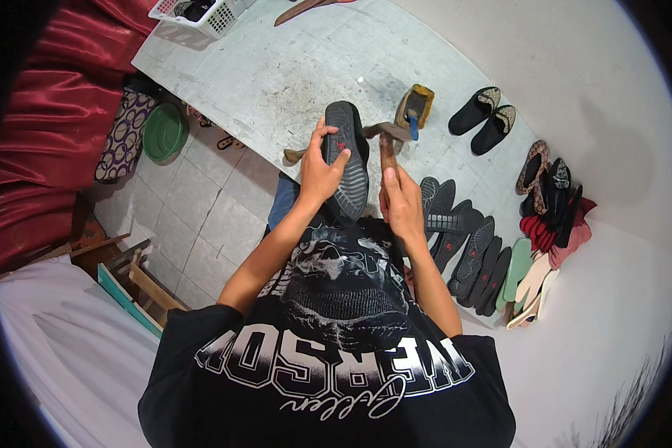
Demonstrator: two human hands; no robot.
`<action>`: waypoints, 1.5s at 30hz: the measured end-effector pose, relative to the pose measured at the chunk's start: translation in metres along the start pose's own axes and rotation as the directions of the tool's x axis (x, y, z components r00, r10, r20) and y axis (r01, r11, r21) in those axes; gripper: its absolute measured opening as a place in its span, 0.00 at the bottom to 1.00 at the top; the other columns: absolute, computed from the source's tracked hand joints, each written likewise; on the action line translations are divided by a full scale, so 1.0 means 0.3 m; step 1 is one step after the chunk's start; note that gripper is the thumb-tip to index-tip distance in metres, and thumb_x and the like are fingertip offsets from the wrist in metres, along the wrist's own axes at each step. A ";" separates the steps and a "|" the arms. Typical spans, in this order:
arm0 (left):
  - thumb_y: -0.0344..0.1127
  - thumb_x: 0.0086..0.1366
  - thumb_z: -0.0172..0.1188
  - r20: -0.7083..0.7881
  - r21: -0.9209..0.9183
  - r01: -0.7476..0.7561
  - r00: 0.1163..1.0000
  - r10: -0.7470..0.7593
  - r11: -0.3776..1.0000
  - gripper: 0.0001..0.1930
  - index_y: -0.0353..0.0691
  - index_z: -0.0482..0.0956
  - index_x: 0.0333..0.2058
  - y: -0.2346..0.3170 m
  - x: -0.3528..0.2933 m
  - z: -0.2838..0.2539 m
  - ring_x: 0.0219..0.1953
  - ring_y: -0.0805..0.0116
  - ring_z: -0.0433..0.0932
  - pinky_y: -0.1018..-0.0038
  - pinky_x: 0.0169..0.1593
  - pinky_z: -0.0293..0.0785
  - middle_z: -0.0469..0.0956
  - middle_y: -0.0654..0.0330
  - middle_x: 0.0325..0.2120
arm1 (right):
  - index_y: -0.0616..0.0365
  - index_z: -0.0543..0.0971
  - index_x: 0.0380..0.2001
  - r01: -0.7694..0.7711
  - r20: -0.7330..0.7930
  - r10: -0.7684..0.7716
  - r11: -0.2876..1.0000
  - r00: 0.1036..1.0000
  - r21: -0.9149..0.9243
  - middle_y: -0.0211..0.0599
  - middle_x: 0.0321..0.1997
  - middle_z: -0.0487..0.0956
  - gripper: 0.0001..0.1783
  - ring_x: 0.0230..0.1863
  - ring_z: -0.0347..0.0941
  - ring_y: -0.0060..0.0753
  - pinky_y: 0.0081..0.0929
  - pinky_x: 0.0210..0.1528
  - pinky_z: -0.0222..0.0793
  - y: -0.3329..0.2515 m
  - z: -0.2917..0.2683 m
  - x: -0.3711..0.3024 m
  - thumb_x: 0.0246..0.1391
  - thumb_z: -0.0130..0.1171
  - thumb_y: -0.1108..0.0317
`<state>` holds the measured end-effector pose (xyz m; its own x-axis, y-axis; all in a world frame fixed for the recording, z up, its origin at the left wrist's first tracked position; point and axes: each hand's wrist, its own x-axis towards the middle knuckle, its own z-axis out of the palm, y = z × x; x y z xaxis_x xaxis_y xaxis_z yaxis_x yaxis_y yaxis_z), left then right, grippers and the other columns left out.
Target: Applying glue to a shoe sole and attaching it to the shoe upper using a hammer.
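Observation:
My left hand grips a dark shoe with its ribbed sole turned up and a small red mark on it. The thumb presses on the sole and the fingers wrap the far edge. Just to the right, my right hand is closed round the wooden handle of a hammer. The hammer's head is level with the upper part of the sole, beside its right edge; whether they touch I cannot tell. Partly behind the shoe, a brownish rod-like piece sticks out to the left at the table's edge.
On the pale table stand a worn yellow container with a blue-handled tool, a pair of black shoes and several dark soles. More shoes lie at the right. A white basket sits far left, a green basin below.

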<state>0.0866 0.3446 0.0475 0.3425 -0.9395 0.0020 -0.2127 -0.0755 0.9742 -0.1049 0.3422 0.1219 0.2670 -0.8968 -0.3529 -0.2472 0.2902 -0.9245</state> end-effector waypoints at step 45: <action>0.39 0.60 0.54 0.580 0.271 -0.536 0.754 0.309 0.800 0.15 0.54 0.89 0.40 0.027 0.214 -0.037 0.69 0.54 0.69 0.34 0.76 0.28 0.86 0.68 0.47 | 0.57 0.69 0.28 -0.001 -0.043 0.002 1.000 0.999 0.023 0.28 0.19 0.66 0.29 0.18 0.61 0.23 0.27 0.21 0.56 0.088 0.007 -0.138 0.76 0.41 0.43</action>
<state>0.1171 0.2875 0.0580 -0.3382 -0.9253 0.1716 -0.6012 0.3528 0.7170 -0.1205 0.3877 0.1119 0.2260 -0.9097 -0.3484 -0.2262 0.2989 -0.9271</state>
